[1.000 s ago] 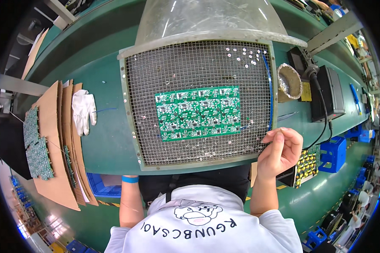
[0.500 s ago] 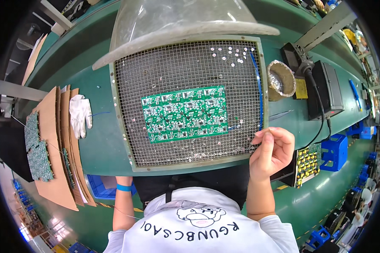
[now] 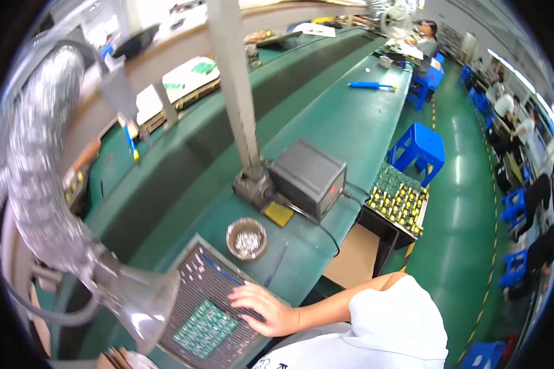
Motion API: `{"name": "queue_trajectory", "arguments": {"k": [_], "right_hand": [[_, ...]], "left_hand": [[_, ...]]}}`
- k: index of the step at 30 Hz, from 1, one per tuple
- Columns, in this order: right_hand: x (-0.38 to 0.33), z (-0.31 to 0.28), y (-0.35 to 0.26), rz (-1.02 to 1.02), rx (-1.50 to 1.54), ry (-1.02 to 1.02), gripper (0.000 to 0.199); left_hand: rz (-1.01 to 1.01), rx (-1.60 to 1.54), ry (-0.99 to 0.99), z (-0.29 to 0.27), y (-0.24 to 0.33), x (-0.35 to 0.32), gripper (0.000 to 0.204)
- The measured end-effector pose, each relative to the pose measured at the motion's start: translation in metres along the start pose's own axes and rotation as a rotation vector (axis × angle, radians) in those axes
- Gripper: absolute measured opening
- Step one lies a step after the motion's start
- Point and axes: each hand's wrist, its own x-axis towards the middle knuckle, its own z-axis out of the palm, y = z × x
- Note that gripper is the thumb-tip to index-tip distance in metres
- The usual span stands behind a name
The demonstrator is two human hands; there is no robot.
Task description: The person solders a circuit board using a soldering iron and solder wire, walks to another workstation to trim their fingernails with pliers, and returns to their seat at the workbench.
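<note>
In the head view the person's right hand (image 3: 261, 307) lies flat with fingers spread, holding nothing, on the wire mesh tray (image 3: 194, 289) at the near edge of the green bench (image 3: 326, 135), just right of the green circuit panel (image 3: 205, 328); the left hand is out of sight. A steady press on the mesh, clear of the panel and the small round dish (image 3: 246, 238) of metal bits at the tray's far corner, would likely serve best.

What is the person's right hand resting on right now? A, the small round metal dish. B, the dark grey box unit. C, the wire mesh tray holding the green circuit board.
C: the right hand lies flat on the wire mesh tray, beside the green circuit board.
</note>
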Motion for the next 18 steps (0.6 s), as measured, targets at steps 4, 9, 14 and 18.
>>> {"name": "queue_trajectory", "arguments": {"k": [4,9,14,18], "right_hand": [[0.003,-0.011,-0.01,-0.021,-0.036,-0.092,0.046],[0.005,-0.018,-0.022,-0.022,-0.039,-0.144,0.046],[-0.039,-0.096,-0.042,0.184,-0.177,-0.099,0.032],[-0.129,-0.245,-0.087,1.361,-0.692,-0.035,0.019]], "left_hand": [[0.104,0.256,-0.563,-0.269,-0.027,0.006,0.032],[0.028,-0.067,-0.644,-0.112,0.11,0.065,0.03],[-0.067,-0.435,-0.771,-0.011,0.209,0.109,0.027],[-0.22,-0.725,-0.867,0.033,0.238,0.126,0.027]]}}
